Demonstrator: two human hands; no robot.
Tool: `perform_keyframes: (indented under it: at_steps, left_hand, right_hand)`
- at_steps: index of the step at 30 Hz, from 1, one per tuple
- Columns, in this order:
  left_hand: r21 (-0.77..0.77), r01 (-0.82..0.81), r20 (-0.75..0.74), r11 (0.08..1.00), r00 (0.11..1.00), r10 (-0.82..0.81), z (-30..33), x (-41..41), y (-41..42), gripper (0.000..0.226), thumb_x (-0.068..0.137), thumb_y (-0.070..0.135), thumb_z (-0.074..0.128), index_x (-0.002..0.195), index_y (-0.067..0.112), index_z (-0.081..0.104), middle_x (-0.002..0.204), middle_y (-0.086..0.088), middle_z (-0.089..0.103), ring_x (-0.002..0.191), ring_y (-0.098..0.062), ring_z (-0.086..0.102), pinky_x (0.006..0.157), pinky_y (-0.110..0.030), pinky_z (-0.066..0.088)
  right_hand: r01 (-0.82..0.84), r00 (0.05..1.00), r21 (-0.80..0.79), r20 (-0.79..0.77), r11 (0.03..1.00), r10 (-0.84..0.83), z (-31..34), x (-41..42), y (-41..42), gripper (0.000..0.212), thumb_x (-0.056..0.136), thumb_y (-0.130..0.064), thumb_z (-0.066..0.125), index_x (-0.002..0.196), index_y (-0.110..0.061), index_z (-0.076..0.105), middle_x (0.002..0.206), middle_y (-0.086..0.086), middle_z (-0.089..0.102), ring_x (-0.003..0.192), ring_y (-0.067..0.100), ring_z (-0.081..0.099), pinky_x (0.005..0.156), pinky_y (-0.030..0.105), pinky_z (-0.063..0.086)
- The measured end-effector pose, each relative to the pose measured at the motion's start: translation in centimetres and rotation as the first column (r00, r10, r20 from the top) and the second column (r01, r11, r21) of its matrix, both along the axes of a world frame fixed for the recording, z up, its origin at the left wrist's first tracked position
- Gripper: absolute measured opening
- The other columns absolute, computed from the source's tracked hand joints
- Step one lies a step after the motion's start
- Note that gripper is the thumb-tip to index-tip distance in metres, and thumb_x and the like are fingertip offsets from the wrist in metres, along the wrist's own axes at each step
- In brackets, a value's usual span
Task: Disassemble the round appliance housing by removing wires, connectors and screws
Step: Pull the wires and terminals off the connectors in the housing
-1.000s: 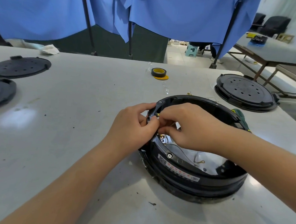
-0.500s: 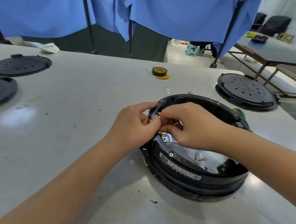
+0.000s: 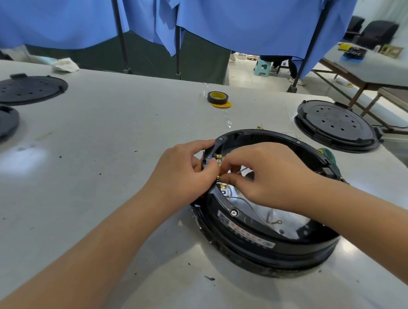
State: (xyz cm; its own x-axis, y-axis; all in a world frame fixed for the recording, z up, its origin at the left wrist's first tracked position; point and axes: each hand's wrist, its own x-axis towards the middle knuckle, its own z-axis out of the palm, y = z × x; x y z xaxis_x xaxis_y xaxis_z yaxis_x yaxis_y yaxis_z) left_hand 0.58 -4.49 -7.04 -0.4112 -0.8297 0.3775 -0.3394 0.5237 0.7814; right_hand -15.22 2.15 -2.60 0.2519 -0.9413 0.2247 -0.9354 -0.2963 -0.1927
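A round black appliance housing (image 3: 271, 240) sits open on the white table, with a red and white label on its near wall. Thin wires with brass ring terminals (image 3: 274, 221) lie on its shiny inner floor. At the housing's left rim is a small brass connector (image 3: 219, 158). My left hand (image 3: 185, 170) grips the rim there from outside, thumb on top. My right hand (image 3: 261, 174) reaches over the housing and pinches the brass connector with curled fingers. A screw (image 3: 233, 212) shows on the inner ring near the label.
A green-handled screwdriver (image 3: 328, 157) lies behind the housing's right side. A black round lid (image 3: 337, 124) sits at the right, two more black lids (image 3: 26, 89) at the far left. A roll of black and yellow tape (image 3: 217, 98) lies beyond the housing. Blue curtains hang behind the table.
Both hands stay at the left rim; the fingers of my right hand have shifted slightly on the connector. The housing has not moved.
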Motion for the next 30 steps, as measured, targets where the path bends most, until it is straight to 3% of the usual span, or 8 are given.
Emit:
perform_keyframes:
  at_steps: [4,7,10,14,21,27,30]
  left_hand:
    - [0.006,-0.004,-0.004,1.0,1.0,0.004,0.0,0.0,0.1,0.035,0.086,0.018,0.057,0.12,0.025,0.065,0.035,0.008,0.037,0.037,-0.007,0.036,0.046,-0.007,0.033]
    - [0.013,-0.008,-0.011,1.0,1.0,0.008,0.0,0.0,0.1,0.035,0.086,0.018,0.057,0.118,0.029,0.065,0.037,0.008,0.036,0.037,-0.007,0.036,0.046,-0.008,0.033]
    - [0.02,-0.015,-0.008,1.0,1.0,0.015,-0.1,-0.1,0.1,0.035,0.086,0.019,0.058,0.119,0.026,0.065,0.038,0.007,0.038,0.037,-0.006,0.037,0.046,-0.007,0.033]
    - [0.016,-0.023,0.003,1.0,1.0,0.023,0.0,0.0,0.2,0.035,0.087,0.019,0.057,0.121,0.025,0.065,0.039,0.005,0.042,0.038,-0.006,0.039,0.048,-0.007,0.034]
    - [-0.008,-0.014,0.015,1.0,1.0,0.014,0.1,0.1,0.2,0.036,0.087,0.017,0.057,0.121,0.023,0.064,0.041,0.001,0.044,0.038,-0.007,0.039,0.048,-0.01,0.034]
    - [-0.007,-0.013,0.004,1.0,1.0,0.013,0.1,0.0,0.1,0.034,0.086,0.016,0.058,0.119,0.023,0.065,0.04,0.002,0.042,0.037,-0.008,0.037,0.046,-0.009,0.033]
    - [0.005,-0.009,-0.012,1.0,1.0,0.009,0.1,0.0,0.1,0.033,0.085,0.016,0.058,0.115,0.028,0.066,0.041,0.001,0.042,0.038,-0.008,0.035,0.045,-0.01,0.033]
  right_hand:
    - [-0.018,0.998,0.002,-0.056,1.0,0.018,-0.1,0.1,0.1,0.014,0.089,-0.038,0.055,0.096,-0.034,0.066,0.079,-0.016,0.064,0.066,0.001,0.045,0.061,0.022,0.04]
    - [-0.004,0.999,0.097,0.047,0.995,0.0,-0.2,-0.2,0.4,0.012,0.09,-0.034,0.054,0.1,-0.034,0.06,0.077,-0.019,0.057,0.07,-0.005,0.049,0.061,0.013,0.034]
    - [-0.021,0.98,0.157,0.2,0.987,-0.011,-0.6,-0.1,0.5,0.01,0.091,-0.031,0.056,0.1,-0.032,0.059,0.076,-0.017,0.057,0.072,0.0,0.054,0.065,0.026,0.045]
    - [-0.011,0.957,0.07,0.289,0.998,-0.01,-0.9,0.3,0.2,0.006,0.086,-0.03,0.066,0.089,-0.025,0.069,0.077,-0.014,0.061,0.072,0.009,0.058,0.07,0.036,0.052]
    - [-0.082,0.981,-0.014,0.177,0.997,0.083,-0.8,0.4,-0.3,0.01,0.083,-0.014,0.069,0.075,-0.015,0.064,0.069,-0.018,0.047,0.067,-0.002,0.047,0.065,0.021,0.039]
    - [-0.045,0.98,-0.004,0.194,0.999,0.045,-1.1,0.8,-0.1,0.01,0.082,-0.01,0.063,0.074,-0.01,0.056,0.071,-0.004,0.055,0.069,0.017,0.054,0.065,0.041,0.047]
    - [-0.015,0.977,0.002,0.211,1.0,0.014,-1.4,1.0,0.0,0.01,0.081,-0.011,0.062,0.074,-0.013,0.056,0.07,-0.005,0.057,0.067,0.017,0.055,0.063,0.042,0.048]
